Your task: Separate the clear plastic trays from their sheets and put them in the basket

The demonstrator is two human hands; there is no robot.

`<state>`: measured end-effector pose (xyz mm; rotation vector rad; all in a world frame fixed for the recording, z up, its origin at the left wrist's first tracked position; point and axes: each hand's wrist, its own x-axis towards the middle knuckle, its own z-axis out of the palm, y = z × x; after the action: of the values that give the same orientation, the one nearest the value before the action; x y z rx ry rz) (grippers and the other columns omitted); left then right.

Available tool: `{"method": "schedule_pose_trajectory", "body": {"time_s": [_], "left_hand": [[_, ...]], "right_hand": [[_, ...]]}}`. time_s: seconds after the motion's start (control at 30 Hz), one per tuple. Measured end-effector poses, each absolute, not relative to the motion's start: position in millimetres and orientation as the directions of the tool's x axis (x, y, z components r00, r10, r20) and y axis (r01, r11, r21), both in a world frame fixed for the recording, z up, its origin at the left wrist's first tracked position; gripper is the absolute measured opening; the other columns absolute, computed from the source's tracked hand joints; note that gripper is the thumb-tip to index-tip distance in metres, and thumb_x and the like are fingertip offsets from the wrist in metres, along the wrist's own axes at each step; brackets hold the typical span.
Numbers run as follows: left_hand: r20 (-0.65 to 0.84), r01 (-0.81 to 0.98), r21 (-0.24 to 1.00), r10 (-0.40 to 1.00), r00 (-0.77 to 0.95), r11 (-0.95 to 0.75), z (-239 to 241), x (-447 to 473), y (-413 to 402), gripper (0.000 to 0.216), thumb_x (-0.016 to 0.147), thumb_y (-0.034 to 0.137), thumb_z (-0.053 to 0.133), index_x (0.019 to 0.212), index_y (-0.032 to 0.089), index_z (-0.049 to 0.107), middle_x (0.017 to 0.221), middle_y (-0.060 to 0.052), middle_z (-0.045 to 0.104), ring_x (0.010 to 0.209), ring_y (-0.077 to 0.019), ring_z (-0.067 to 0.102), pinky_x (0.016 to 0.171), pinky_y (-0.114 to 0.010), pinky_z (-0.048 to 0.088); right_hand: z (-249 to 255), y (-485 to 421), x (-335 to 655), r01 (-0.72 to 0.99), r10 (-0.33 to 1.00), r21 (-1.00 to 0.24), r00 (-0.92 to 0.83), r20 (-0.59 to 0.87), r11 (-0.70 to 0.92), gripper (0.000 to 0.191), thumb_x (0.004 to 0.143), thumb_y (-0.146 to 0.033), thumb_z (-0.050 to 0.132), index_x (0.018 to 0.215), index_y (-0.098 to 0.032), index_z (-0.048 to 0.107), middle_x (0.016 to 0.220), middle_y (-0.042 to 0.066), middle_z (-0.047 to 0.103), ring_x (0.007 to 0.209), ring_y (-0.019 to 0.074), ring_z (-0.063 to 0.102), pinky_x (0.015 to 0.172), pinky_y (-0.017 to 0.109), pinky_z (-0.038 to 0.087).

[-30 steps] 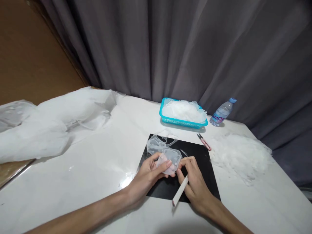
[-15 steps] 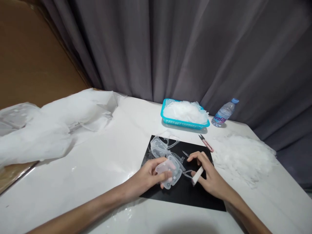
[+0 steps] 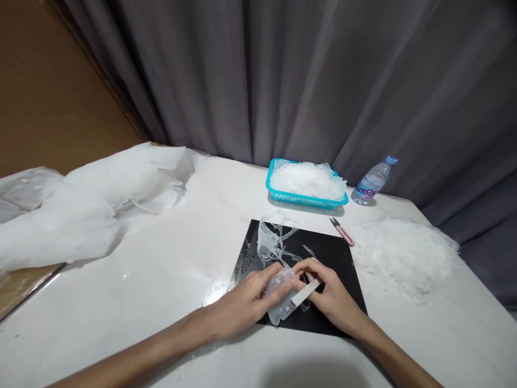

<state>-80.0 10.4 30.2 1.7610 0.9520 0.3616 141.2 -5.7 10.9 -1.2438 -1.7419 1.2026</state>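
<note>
My left hand (image 3: 248, 299) is closed on a flat, translucent plastic piece (image 3: 278, 312) with small round marks, held over a black mat (image 3: 337, 253). My right hand (image 3: 333, 296) meets it at the piece's right edge, thumb and index finger pinched there. A flat white stick (image 3: 306, 293) with a reddish end is held in the right hand, pointing down toward the piece. Whether the right fingertips also grip the edge is hidden. Beyond the hands, tangled clear plastic scraps (image 3: 270, 245) lie on the mat's far left. A small pointed object (image 3: 308, 250) rests behind the right hand.
A blue basket (image 3: 307, 202) heaped with whitish translucent pieces is at the back. A water bottle (image 3: 374, 182) stands beside it. Pink-handled thread snips (image 3: 342, 233) lie by the mat, left of a translucent pile (image 3: 407, 258). White bags (image 3: 121, 183) cover the table's left.
My right hand has moved left, bringing the white stick to the plastic piece, and its fingers now meet the edge. The left hand has tilted the piece.
</note>
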Motion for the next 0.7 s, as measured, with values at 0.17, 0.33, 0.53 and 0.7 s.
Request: {"method": "schedule_pose_trajectory", "body": {"time_s": [0.17,0.33,0.53,0.7], "left_hand": [[-0.156,0.327,0.942,0.764,0.626,-0.076,21.6,-80.2,9.0,0.036,0.107,0.054,0.040,0.124,0.026,0.054,0.091,0.002,0.061,0.076,-0.0162,0.055,0.069,-0.026,0.040],[-0.129,0.372,0.918,0.787,0.604,-0.135,14.2,-83.7,4.7,0.042,0.105,0.054,0.044,0.139,0.032,0.052,0.117,-0.004,0.066,0.103,-0.0245,0.060,0.087,-0.032,0.044],[-0.238,0.434,0.897,0.732,0.639,-0.087,20.7,-83.9,-0.9,0.042,0.105,0.056,0.045,0.142,0.037,0.048,0.112,-0.003,0.065,0.108,-0.0256,0.057,0.095,-0.036,0.042],[-0.205,0.387,0.918,0.728,0.654,-0.089,25.5,-81.7,0.6,0.041,0.104,0.056,0.045,0.138,0.035,0.050,0.121,-0.003,0.064,0.107,-0.0249,0.057,0.095,-0.035,0.042]], "right_hand": [[11.8,-5.8,144.1,0.161,0.939,-0.986,-0.328,-0.101,-0.050,0.028,0.090,-0.042,0.075,0.106,-0.021,0.064,0.075,-0.005,0.057,0.068,0.0125,0.053,0.066,0.026,0.038],[14.2,-2.9,150.1,0.205,0.929,-0.978,-0.350,-0.116,-0.045,0.032,0.091,-0.044,0.073,0.110,-0.019,0.067,0.065,-0.007,0.053,0.062,0.0116,0.050,0.061,0.025,0.036],[14.6,0.2,152.4,0.244,0.935,-0.970,-0.344,-0.086,0.000,0.032,0.095,-0.046,0.067,0.083,-0.017,0.068,0.068,-0.004,0.049,0.064,0.0108,0.042,0.061,0.025,0.032],[9.1,-1.4,150.5,0.156,0.900,-0.984,-0.414,-0.139,-0.081,0.026,0.088,-0.040,0.076,0.081,-0.016,0.068,0.065,-0.005,0.049,0.060,0.0095,0.038,0.058,0.024,0.029]]}}
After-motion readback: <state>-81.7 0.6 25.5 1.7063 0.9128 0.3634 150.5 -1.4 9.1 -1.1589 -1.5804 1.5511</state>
